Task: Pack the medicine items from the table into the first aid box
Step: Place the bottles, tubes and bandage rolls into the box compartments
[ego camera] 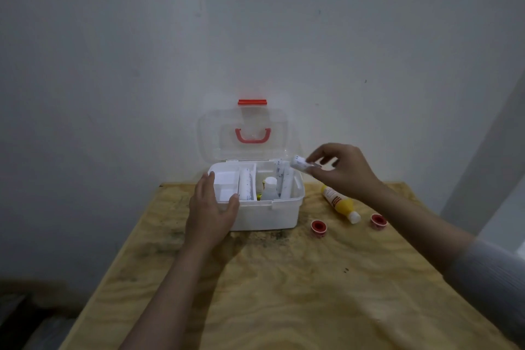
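Note:
The white first aid box (272, 216) stands open at the far end of the plywood table, its clear lid (247, 133) with red handle tilted up against the wall. Inside I see a white tray, a rolled white pack (246, 183), a small clear bottle (269, 187) and upright white packets. My left hand (211, 210) grips the box's front left corner. My right hand (341, 170) holds a small white tube (301, 163) by its end above the box's right rim. A yellow bottle (339, 203) and two red tape rolls (318, 227) (378, 220) lie on the table to the right.
The plywood table (284, 293) stretches toward me, with its left edge dropping to a dark floor. A grey-white wall rises right behind the box. A pale vertical surface stands at the far right.

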A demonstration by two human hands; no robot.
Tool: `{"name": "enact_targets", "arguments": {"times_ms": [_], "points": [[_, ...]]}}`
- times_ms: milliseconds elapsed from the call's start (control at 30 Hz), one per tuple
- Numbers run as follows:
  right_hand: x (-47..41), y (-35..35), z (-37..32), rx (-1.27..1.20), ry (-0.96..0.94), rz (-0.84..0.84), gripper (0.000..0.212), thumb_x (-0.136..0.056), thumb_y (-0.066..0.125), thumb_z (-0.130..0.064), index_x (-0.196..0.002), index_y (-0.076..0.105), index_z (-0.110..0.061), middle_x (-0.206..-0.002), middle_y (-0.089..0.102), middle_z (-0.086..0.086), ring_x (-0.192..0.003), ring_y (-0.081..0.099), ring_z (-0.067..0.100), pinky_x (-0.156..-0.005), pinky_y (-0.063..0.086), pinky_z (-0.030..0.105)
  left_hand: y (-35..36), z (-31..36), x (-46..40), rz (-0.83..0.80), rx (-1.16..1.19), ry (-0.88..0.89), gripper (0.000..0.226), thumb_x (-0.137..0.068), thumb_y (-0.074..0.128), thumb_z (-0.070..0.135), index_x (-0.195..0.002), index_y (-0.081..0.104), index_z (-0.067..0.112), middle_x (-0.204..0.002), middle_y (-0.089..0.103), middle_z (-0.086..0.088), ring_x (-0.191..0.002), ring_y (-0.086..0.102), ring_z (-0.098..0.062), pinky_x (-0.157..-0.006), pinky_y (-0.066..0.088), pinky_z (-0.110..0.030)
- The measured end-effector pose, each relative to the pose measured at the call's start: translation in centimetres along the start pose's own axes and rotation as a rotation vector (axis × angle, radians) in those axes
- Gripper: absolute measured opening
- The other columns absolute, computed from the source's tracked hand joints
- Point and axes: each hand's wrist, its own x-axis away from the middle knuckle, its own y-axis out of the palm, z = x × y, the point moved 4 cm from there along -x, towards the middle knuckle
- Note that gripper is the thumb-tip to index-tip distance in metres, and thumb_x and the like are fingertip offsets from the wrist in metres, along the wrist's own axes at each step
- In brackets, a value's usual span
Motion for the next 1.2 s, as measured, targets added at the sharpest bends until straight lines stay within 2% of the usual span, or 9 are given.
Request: {"name": "enact_targets", "arguments": {"times_ms": [167,333,433,600,733,867,1000,1100,1200], "points": [[-2.3,4.4,-5.5,-0.044,-0.11,-0.142,0.012,-0.078,0.072,-0.02,-0.089,0.072,-0.017,-0.089,0.071,-0.005,-0.071,0.062,0.001,-0.056,0.044,0.005,-0.5,0.2,0.0,-0.04,0.073,-0.022,0.083,-0.083,0.06,0.05,-0.148,0.016,0.025,-0.155,0.028,0.0,-0.137,0.035,-0.023,-0.102,0.041,-0.04],[-4.1,9.7,-8.2,0.063,-0.148,-0.347,0.018,-0.079,0.068,-0.011,-0.096,0.074,-0.011,-0.097,0.074,0.002,-0.065,0.056,0.0,-0.061,0.045,0.011,-1.4,-0.1,-0.9,-0.13,0.189,-0.104,0.101,-0.075,0.069,0.053,-0.15,0.008,0.029,-0.157,0.026,0.004,-0.138,0.036,-0.024,-0.101,0.042,-0.04],[-4.7,11.8,-8.5,0.128,-0.155,-0.386,0.017,-0.078,0.069,-0.01,-0.093,0.075,-0.01,-0.097,0.075,0.004,-0.061,0.052,-0.001,-0.065,0.045,0.017,-1.7,-0.8,-1.3,-0.17,0.239,-0.087,0.101,-0.073,0.071,0.053,-0.15,0.01,0.029,-0.156,0.028,0.005,-0.138,0.037,-0.022,-0.102,0.04,-0.037],[-4.9,13.8,-8.4,0.179,-0.114,-0.461,0.019,-0.077,0.07,-0.01,-0.096,0.074,-0.01,-0.104,0.073,0.006,-0.086,0.066,0.015,-0.075,0.046,0.021,-1.9,-1.6,-1.1,-0.196,0.325,-0.083,0.095,-0.075,0.071,0.048,-0.149,0.015,0.029,-0.155,0.03,0.006,-0.136,0.038,-0.02,-0.105,0.041,-0.037],[-4.8,12.2,-7.5,0.074,-0.063,-0.361,0.019,-0.077,0.071,-0.011,-0.096,0.073,-0.011,-0.106,0.072,0.004,-0.082,0.065,0.01,-0.08,0.05,0.022,-1.5,-1.7,-0.7,-0.181,0.364,-0.058,0.084,-0.078,0.068,0.046,-0.146,0.021,0.033,-0.153,0.03,0.006,-0.136,0.036,-0.019,-0.102,0.042,-0.033],[-3.8,8.2,-5.5,0.023,-0.013,-0.204,0.019,-0.078,0.071,-0.015,-0.097,0.071,-0.014,-0.103,0.071,0.001,-0.079,0.065,0.011,-0.069,0.049,0.016,-0.6,-1.8,-0.3,-0.164,0.346,-0.017,0.076,-0.084,0.061,0.047,-0.147,0.019,0.037,-0.157,0.02,0.012,-0.14,0.028,-0.013,-0.11,0.037,-0.037],[-1.7,3.3,-1.2,0.067,0.087,-0.064,0.015,-0.076,0.073,-0.018,-0.091,0.071,-0.015,-0.09,0.071,-0.001,-0.077,0.066,0.011,-0.067,0.049,0.019,-0.3,-2.0,-0.2,-0.133,0.356,-0.014,0.075,-0.086,0.061,0.044,-0.148,0.02,0.035,-0.157,0.019,0.015,-0.137,0.025,-0.005,-0.114,0.032,-0.037],[0.1,0.9,3.1,0.162,0.234,-0.067,0.016,-0.075,0.075,-0.019,-0.09,0.07,-0.016,-0.089,0.07,-0.001,-0.075,0.063,0.01,-0.063,0.047,0.019,-0.2,-2.1,-0.2,-0.115,0.357,-0.005,0.075,-0.086,0.061,0.041,-0.149,0.02,0.032,-0.158,0.016,0.014,-0.142,0.022,-0.008,-0.113,0.027,-0.029],[2.1,0.3,6.7,0.278,0.354,-0.122,0.019,-0.073,0.074,-0.021,-0.091,0.069,-0.016,-0.091,0.069,0.003,-0.085,0.063,0.017,-0.073,0.053,0.032,-0.2,-2.0,-0.1,-0.109,0.37,-0.019,0.078,-0.086,0.062,0.039,-0.15,0.019,0.029,-0.16,0.012,0.013,-0.142,0.02,-0.006,-0.108,0.025,-0.023]]}}
